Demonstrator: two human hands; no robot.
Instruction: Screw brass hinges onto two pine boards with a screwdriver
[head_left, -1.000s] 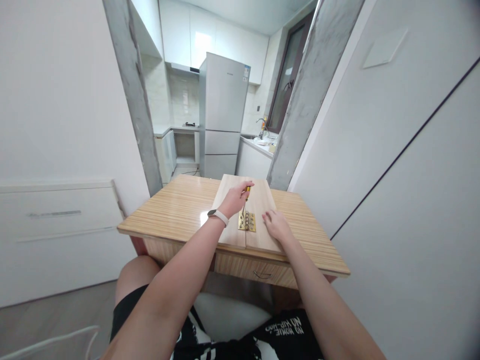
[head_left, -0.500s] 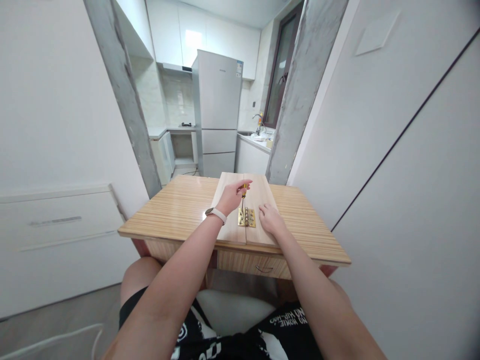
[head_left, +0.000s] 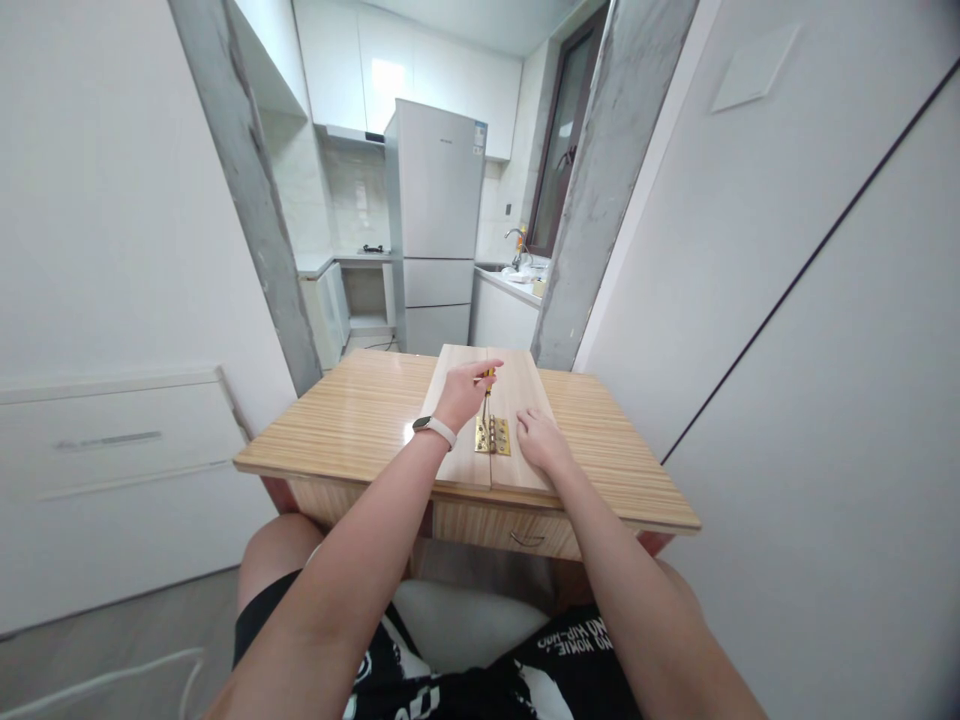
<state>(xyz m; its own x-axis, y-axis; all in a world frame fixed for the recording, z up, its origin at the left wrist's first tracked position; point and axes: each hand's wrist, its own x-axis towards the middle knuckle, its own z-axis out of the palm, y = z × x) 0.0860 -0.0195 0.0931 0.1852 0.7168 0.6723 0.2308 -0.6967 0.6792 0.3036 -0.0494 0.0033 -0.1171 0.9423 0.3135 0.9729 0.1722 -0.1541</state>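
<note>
My left hand (head_left: 463, 392), with a pale-banded watch on its wrist, is closed round a screwdriver (head_left: 490, 378) with a yellow and dark handle. The screwdriver's shaft points down to the left leaf of a brass hinge (head_left: 493, 436); whether the tip sits in a screw is too small to tell. The hinge lies open across the seam between a left wooden board (head_left: 459, 465) and a right wooden board (head_left: 529, 375), laid side by side. My right hand (head_left: 541, 438) rests on the right board beside the hinge, fingers loosely bent, holding nothing.
Beneath the boards is a wood-grain table (head_left: 352, 400) with a front drawer (head_left: 495, 528). A white cabinet wall (head_left: 787, 300) rises close on the right, a white drawer unit (head_left: 112, 470) on the left. A refrigerator (head_left: 439, 200) stands beyond the table.
My left hand and the screwdriver have shifted only slightly at the hinge. My right hand stays in the same place on the right board.
</note>
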